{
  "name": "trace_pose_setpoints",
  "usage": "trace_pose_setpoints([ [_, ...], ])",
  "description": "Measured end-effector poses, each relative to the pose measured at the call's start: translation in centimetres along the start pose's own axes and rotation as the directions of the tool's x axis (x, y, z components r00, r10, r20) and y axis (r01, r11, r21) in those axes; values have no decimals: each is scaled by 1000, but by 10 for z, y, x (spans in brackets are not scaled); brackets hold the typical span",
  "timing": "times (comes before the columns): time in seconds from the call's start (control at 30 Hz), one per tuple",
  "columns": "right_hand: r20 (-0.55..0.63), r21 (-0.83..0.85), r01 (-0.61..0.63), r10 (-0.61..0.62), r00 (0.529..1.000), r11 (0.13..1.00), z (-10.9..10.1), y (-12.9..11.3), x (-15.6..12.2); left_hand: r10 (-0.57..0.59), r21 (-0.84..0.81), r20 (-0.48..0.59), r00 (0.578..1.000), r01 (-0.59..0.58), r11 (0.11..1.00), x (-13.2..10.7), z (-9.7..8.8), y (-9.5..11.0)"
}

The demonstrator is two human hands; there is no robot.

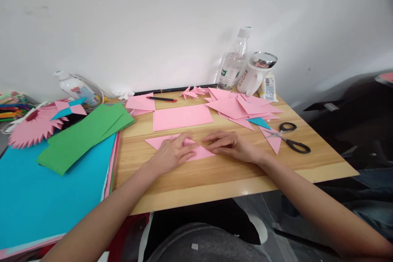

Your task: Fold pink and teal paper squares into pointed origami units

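A folded sheet of pink paper lies flat on the wooden table in front of me, with a pointed end on the left. My left hand rests on its middle, fingers bent and closed on the paper. At its right part my right hand pinches the edge, thumb and fingers together. The fingers hide part of the folds. Just behind both hands lies a pink paper rectangle. To the right sits a pile of folded pink paper pieces. Scissors with black handles rest partly on a pink triangle.
Green paper strips overlap a large blue sheet stack on the left. A pleated pink paper piece lies behind. A water bottle and white mug stand near the wall. A pen lies on pink paper.
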State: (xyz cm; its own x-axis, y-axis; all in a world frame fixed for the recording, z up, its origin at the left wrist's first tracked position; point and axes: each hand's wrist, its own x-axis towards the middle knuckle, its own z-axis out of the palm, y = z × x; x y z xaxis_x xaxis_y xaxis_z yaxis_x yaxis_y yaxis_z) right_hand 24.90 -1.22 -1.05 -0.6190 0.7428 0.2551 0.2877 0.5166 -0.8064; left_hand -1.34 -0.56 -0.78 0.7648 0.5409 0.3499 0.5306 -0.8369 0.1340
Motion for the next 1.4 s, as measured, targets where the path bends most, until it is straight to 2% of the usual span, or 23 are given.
trace_pose_setpoints([
  [0.7,-2,-106,80,-81,997,991,4,4,-1,-24,-5,22,999,24,1000,1,-2,1],
  [1.4,-17,-115,84,-86,996,990,6,3,-2,-23,7,28,999,23,1000,1,-1,1],
])
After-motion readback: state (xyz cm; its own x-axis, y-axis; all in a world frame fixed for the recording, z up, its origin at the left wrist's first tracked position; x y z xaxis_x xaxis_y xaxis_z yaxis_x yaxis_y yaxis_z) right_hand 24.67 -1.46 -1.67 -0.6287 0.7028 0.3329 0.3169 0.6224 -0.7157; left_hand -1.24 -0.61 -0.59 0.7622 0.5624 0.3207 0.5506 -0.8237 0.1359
